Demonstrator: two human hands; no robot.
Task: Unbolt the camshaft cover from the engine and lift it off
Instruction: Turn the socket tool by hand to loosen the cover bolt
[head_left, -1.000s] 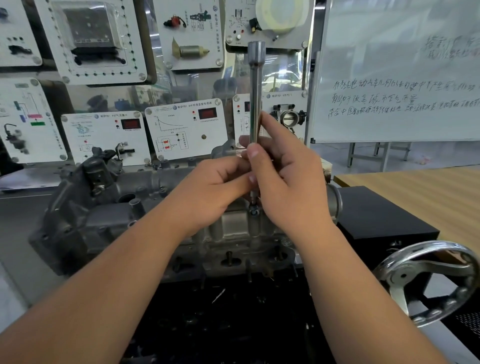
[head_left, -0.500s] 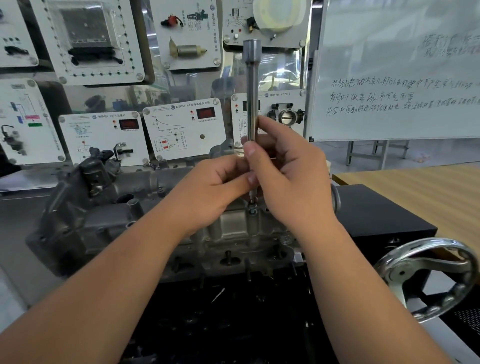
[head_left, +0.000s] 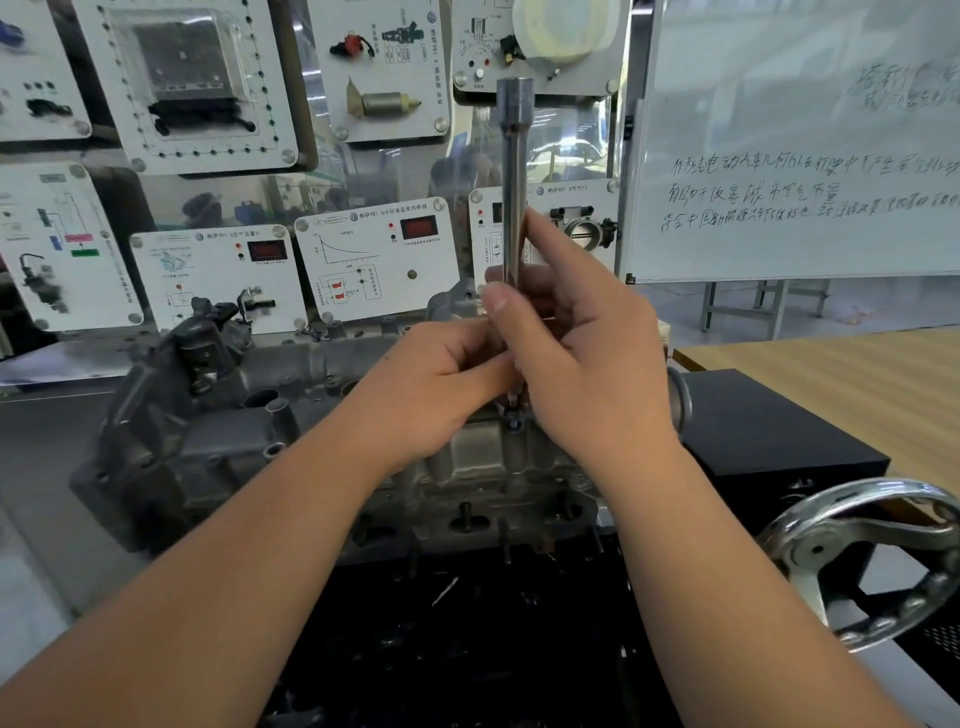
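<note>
A grey cast camshaft cover (head_left: 223, 436) lies across the top of the engine in front of me. A long steel socket extension bar (head_left: 514, 171) stands upright over a bolt (head_left: 513, 420) near the cover's right end. My right hand (head_left: 587, 364) grips the bar's lower part, thumb and fingers wrapped round it. My left hand (head_left: 441, 384) pinches the bar's bottom end just above the bolt. The bar's tip is hidden behind my fingers.
A chrome handwheel (head_left: 872, 561) sticks out at the lower right, beside a black box (head_left: 779, 441). White training panels (head_left: 374, 260) line the wall behind the engine. A whiteboard (head_left: 800, 145) and a wooden table (head_left: 857, 374) stand to the right.
Both hands and the upright bar stay in nearly the same place over the bolt; the fingers shift slightly round the bar.
</note>
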